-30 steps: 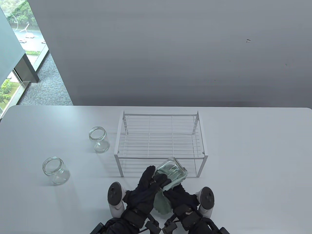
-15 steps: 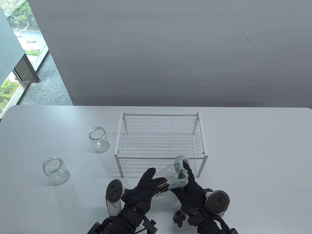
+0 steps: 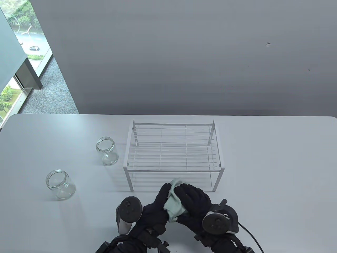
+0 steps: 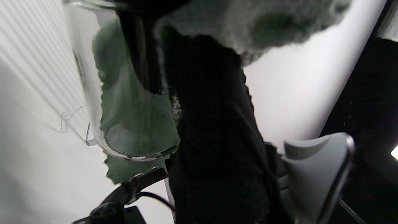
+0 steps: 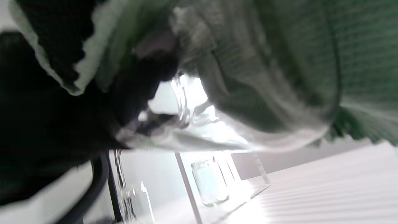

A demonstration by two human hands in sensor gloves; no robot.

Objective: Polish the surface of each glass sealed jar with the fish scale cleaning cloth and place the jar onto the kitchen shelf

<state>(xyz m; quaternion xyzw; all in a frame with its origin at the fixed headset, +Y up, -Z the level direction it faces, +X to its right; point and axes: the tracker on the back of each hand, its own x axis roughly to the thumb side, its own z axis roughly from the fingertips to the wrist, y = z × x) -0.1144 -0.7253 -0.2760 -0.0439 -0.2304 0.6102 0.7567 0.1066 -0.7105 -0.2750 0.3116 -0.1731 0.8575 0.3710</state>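
Observation:
Both gloved hands meet at the table's front edge, just before the white wire shelf (image 3: 173, 170). My left hand (image 3: 161, 197) grips a clear glass jar (image 4: 93, 93), which the table view hides under hands and cloth. The pale green cleaning cloth (image 3: 173, 206) lies over the jar, and my right hand (image 3: 192, 197) curls over it from above, pressing it on the glass. In the left wrist view the cloth (image 4: 136, 124) shows through the jar wall. Folds of cloth (image 5: 279, 62) fill the right wrist view, with a patch of glass (image 5: 186, 102) below them.
Two more open glass jars stand upright on the white table (image 3: 263, 171): one (image 3: 106, 150) just left of the shelf, another (image 3: 60, 183) further left and nearer. Nothing stands on the shelf's top grid. A grey wall rises behind the table.
My right hand has swung from the jar's far end round over its top, carrying the cloth with it. The jar, visible before, is now covered. The left hand has hardly moved.

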